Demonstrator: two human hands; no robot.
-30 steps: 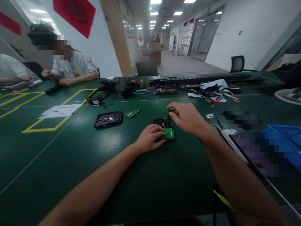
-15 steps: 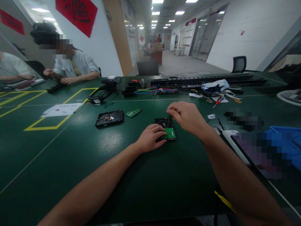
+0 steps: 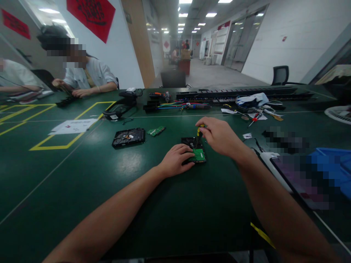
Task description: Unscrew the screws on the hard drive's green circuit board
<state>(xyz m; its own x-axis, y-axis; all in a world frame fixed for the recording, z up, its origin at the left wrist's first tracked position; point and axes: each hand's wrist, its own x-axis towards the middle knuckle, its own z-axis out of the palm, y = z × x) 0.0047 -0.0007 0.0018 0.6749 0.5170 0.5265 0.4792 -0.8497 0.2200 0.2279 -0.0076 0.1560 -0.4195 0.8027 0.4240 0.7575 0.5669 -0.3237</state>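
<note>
Right there at mid-table lay the small black hard drive with its green circuit board face up. The left hand pressed flat on its near edge, pinning it steady. The right hand closed around a yellow-handled screwdriver, tip down onto the drive. Left of the drive sat a second black hard drive and a loose green board.

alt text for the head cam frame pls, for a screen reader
A person's left hand steadies a hard drive with a green circuit board on a green table, while the right hand holds a yellow-handled screwdriver upright on it. A second drive lies further left.
</note>
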